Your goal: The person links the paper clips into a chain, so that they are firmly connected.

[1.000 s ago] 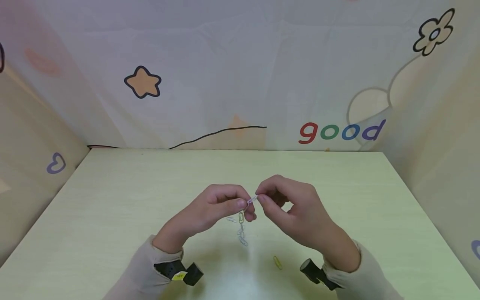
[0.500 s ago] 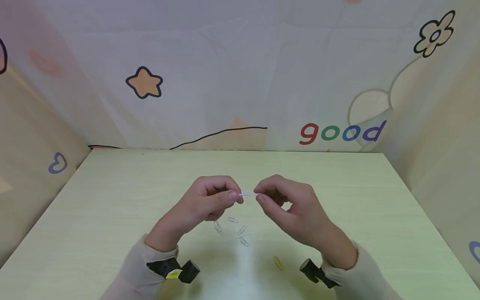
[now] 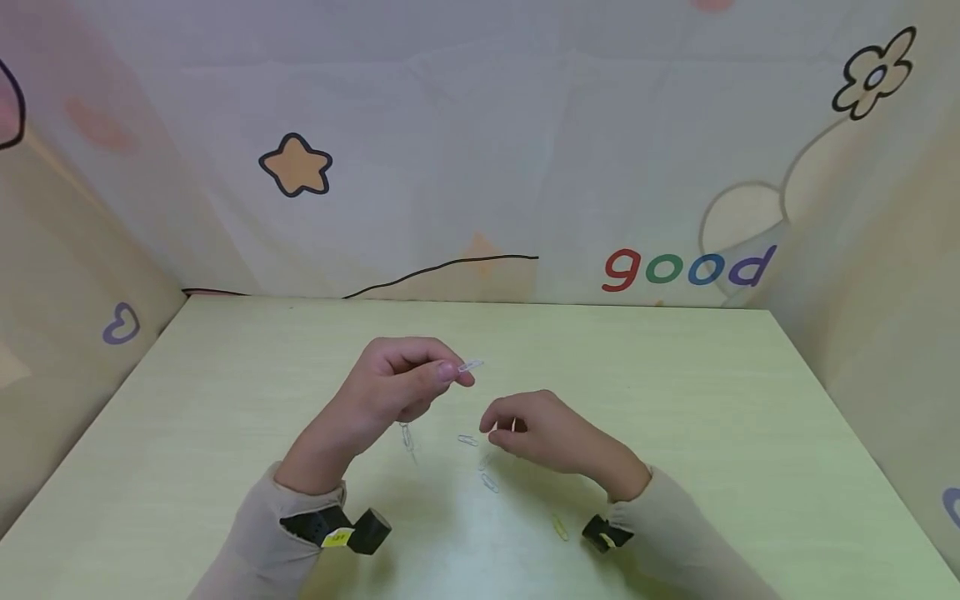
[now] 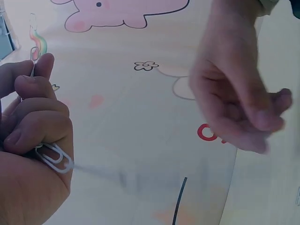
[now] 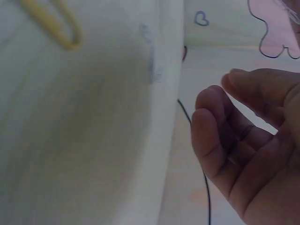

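Above table (image 3: 660,367), left fingers (image 3: 429,381) pinching paperclip (image 3: 472,366) (chain (image 3: 407,437) dangling); right fingers (image 3: 517,405) loosely bent.

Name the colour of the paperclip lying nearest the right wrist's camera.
Yellow looped wire paperclip; shows best, though blurred, in the right wrist view.

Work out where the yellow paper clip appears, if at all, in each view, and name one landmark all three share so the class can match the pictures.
Head: the yellow paper clip is near the bottom, a little right of centre.
Left wrist: not in this picture.
Right wrist: top left corner, blurred and cut off by the upper edge.
Shared landmark: the right hand, right of centre in every view.
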Demonstrator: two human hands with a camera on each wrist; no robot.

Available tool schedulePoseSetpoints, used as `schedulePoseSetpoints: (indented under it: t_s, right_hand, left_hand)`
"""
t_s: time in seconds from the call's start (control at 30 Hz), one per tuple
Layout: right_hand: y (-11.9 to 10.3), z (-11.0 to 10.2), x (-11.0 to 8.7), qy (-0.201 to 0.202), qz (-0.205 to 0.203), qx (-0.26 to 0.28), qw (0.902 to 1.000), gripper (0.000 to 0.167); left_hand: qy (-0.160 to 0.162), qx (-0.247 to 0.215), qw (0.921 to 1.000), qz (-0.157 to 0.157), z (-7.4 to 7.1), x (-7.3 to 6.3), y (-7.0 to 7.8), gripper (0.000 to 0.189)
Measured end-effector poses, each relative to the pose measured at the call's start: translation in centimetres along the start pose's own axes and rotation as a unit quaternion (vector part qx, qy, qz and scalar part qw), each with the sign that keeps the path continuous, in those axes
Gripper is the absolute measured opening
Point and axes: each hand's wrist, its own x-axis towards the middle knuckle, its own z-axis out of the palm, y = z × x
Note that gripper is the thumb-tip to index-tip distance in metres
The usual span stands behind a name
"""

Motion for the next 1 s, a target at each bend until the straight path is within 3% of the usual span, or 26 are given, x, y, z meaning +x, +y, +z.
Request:
schedulePoseSetpoints:
  t_s: [0.23, 0.4, 0.7, 1.0]
  right_hand:
    - [1.5, 1.4, 0.4, -0.057, 0.042, 0.008, 0.9975, 0.015]
    - [2.0, 2.2, 0.5, -0.052, 0.044, 0.004, 0.9976, 0.017]
    - [1.7, 3.1, 0.6, -0.05, 0.038, -0.079, 0.9949, 0.014]
    - [1.2, 3.6, 0.5, -0.055, 0.099, -0.094, 0.9892, 0.015]
  left_hand:
    - [0.0, 0.007, 1.0, -0.004, -0.2, 0.2, 0.3, 0.017]
    - [0.009, 0.015, 0.9998, -0.012, -0.4, 0.2, 0.6, 0.017]
    - [0.008, 0.01, 0.9998, -0.015, -0.3, 0.1, 0.5, 0.015]
    - [0.009, 0.013, 0.9997, -0.021, -0.4, 0.0, 0.3, 0.015]
